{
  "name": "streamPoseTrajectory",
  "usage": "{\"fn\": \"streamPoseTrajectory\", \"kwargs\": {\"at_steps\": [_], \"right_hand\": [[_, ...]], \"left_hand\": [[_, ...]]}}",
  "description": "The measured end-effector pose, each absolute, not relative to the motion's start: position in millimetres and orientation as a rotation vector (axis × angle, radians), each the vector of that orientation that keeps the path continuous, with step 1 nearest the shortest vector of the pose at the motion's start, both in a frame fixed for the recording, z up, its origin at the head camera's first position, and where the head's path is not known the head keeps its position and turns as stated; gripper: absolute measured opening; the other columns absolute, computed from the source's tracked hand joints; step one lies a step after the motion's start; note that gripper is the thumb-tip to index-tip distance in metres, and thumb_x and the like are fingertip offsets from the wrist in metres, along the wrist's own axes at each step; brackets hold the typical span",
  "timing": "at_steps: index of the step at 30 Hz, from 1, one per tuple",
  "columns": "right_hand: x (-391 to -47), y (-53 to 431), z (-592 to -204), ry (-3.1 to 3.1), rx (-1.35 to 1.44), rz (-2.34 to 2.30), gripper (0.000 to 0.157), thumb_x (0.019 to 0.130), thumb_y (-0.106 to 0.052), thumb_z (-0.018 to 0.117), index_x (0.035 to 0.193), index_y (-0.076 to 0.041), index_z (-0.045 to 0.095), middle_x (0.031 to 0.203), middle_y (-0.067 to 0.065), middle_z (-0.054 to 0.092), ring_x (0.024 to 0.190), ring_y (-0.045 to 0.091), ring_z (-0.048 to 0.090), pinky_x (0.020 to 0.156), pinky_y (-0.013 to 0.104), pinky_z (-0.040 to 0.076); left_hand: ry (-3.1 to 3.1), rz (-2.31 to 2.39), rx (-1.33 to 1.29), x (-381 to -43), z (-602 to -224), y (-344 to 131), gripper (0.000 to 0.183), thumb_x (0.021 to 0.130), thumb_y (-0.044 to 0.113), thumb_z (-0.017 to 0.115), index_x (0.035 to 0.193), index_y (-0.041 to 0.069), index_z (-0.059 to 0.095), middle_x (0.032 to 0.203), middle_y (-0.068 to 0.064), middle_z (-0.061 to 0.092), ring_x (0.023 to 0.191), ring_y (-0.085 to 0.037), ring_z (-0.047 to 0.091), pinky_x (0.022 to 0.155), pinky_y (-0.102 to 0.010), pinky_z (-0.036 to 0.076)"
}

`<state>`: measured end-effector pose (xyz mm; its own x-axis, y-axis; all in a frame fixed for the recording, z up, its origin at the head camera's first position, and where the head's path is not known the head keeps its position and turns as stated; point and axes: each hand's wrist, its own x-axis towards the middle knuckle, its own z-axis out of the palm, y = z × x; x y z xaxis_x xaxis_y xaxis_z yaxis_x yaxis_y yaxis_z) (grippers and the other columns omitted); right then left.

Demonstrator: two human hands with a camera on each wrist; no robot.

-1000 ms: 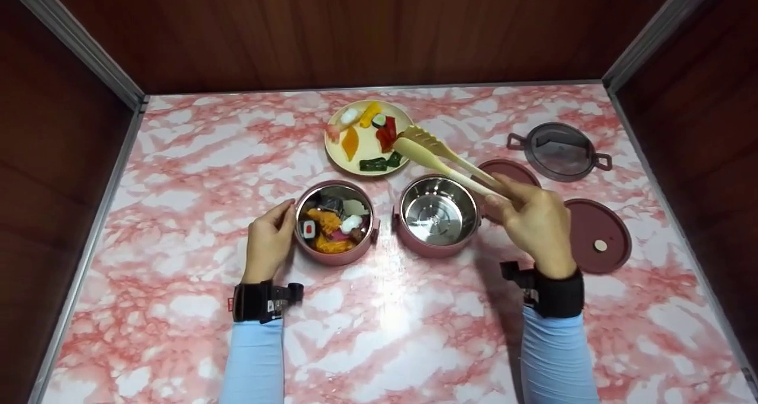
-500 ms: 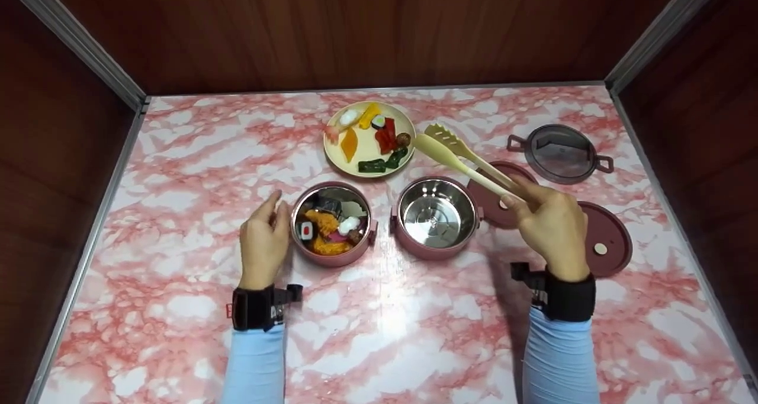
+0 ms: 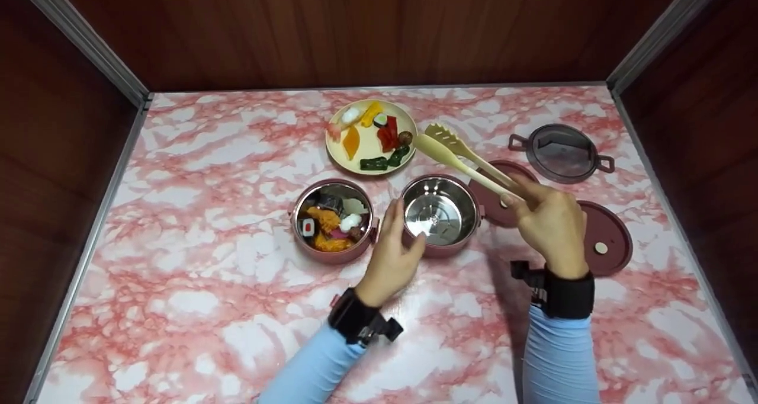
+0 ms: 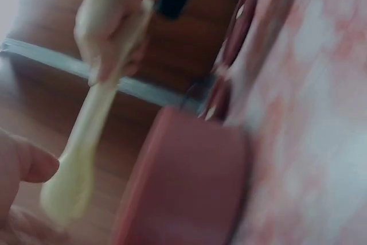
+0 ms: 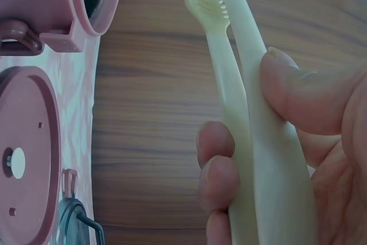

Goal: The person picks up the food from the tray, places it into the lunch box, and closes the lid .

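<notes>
In the head view my left hand (image 3: 392,268) reaches between the two pots, fingers extended at the near-left rim of the bare steel-lined pot (image 3: 439,252); it holds nothing. My right hand (image 3: 551,226) grips pale yellow tongs (image 3: 474,164), thumb on one arm and fingers round the other. Their tips are a little apart, just right of the plate, with nothing between them. The left pink pot (image 3: 331,256) contains toy food, among it a sushi roll (image 3: 307,227) and orange fried-looking pieces (image 3: 323,218). Blurred in the left wrist view is a pink pot wall (image 4: 189,182) beside my hand.
A cream plate (image 3: 368,146) behind the pots bears several toy foods, including a brown ball (image 3: 405,138) at its right side. Two maroon lids (image 3: 616,238) lie at the right, one partly behind the tongs. Farther back is a grey see-through lid (image 3: 561,152) with two handles.
The tongs draw back right from the plate, leaving the brown ball in view there. My left hand leaves the left pot's side and swings right to the other pot.
</notes>
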<state>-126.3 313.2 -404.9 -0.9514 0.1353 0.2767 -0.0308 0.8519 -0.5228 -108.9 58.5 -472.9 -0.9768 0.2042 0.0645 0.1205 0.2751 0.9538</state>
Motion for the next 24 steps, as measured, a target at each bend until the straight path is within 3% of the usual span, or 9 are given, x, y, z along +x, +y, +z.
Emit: {"fn": "streamPoseTrajectory", "kwargs": {"at_steps": [3,4,13,21,24], "right_hand": [[-126.9,312.1,-406.4,-2.728,-0.084,0.773,0.039,0.09,-0.036,0.073,0.127,-0.024,0.07,0.094,0.014,0.073,0.084,0.039,0.065,0.064,0.057,0.044],[-127.0,311.9,-406.9,-2.728,-0.084,0.77,0.039,0.09,-0.036,0.073,0.127,-0.024,0.071,0.096,0.014,0.073,0.085,0.039,0.065,0.064,0.057,0.044],[-128.3,311.1,-412.4,-2.735,-0.088,0.743,0.038,0.089,-0.035,0.074,0.124,-0.02,0.072,0.095,0.015,0.073,0.082,0.039,0.065,0.061,0.058,0.044],[-132.3,307.4,-416.5,-2.767,-0.19,0.734,0.041,0.09,-0.036,0.072,0.128,-0.019,0.07,0.105,0.02,0.072,0.086,0.044,0.065,0.061,0.058,0.043],[-135.9,306.2,-412.2,-2.757,-0.13,0.666,0.04,0.089,-0.034,0.074,0.126,-0.019,0.071,0.098,0.02,0.072,0.08,0.044,0.064,0.057,0.055,0.043]], "left_hand": [[2.489,1.827,0.253,-119.2,-482.9,65.1,0.08,0.097,0.012,0.058,0.158,0.001,0.007,0.162,-0.024,0.002,0.144,-0.039,0.023,0.118,-0.046,0.023],[2.495,1.833,0.232,-122.6,-485.5,65.7,0.08,0.097,0.01,0.057,0.158,0.001,0.006,0.162,-0.024,0.003,0.148,-0.036,0.01,0.119,-0.046,0.012],[2.536,1.896,0.332,-136.1,-503.6,65.9,0.065,0.096,0.0,0.047,0.154,-0.007,0.019,0.157,-0.028,0.022,0.146,-0.035,0.021,0.12,-0.042,0.017],[2.59,1.904,0.421,-134.5,-511.1,66.5,0.063,0.098,0.002,0.046,0.155,-0.004,0.019,0.157,-0.028,0.023,0.145,-0.036,0.023,0.119,-0.043,0.019],[2.594,1.904,0.441,-134.1,-511.3,66.8,0.064,0.098,0.001,0.046,0.155,-0.003,0.017,0.157,-0.028,0.022,0.145,-0.036,0.023,0.119,-0.044,0.02]]}}
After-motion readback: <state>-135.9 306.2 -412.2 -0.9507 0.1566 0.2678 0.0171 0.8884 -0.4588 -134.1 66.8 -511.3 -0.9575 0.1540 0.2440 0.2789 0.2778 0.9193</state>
